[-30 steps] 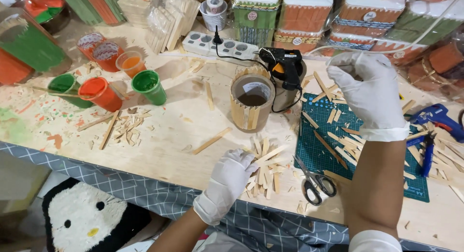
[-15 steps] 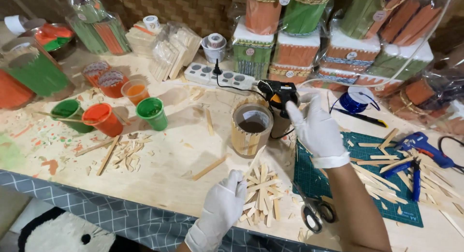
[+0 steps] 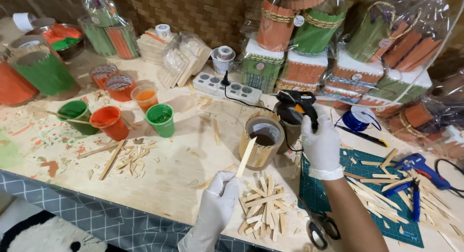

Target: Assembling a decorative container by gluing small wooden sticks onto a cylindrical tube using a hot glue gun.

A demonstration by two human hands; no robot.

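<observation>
Your craft table (image 3: 193, 170) is a pale board speckled with paint, backed by a woven wall and stacks of wrapped green and orange stick-covered pots (image 3: 309, 53). There is only the head view.

Your left hand (image 3: 220, 196), gloved in white, pinches one flat wooden stick (image 3: 246, 156) at its lower end, and the stick slants up towards the stick-clad round pot (image 3: 262, 141). A second ago that hand lay low over the pile of sticks (image 3: 263, 206) with no stick raised; half a second ago it was just beside the pile. Now the stick's top end reaches the pot's near wall; whether it touches, you cannot tell.

Your right hand (image 3: 321, 143), also gloved, is closed round the black and orange glue gun (image 3: 297, 104) standing behind the pot. Earlier it hovered open above the green cutting mat (image 3: 360, 199); it has since come down and left onto the gun.

Green and orange paint cups (image 3: 159, 119) sit well apart to the left, and scissors (image 3: 321, 228) lie by the mat's near edge.
</observation>
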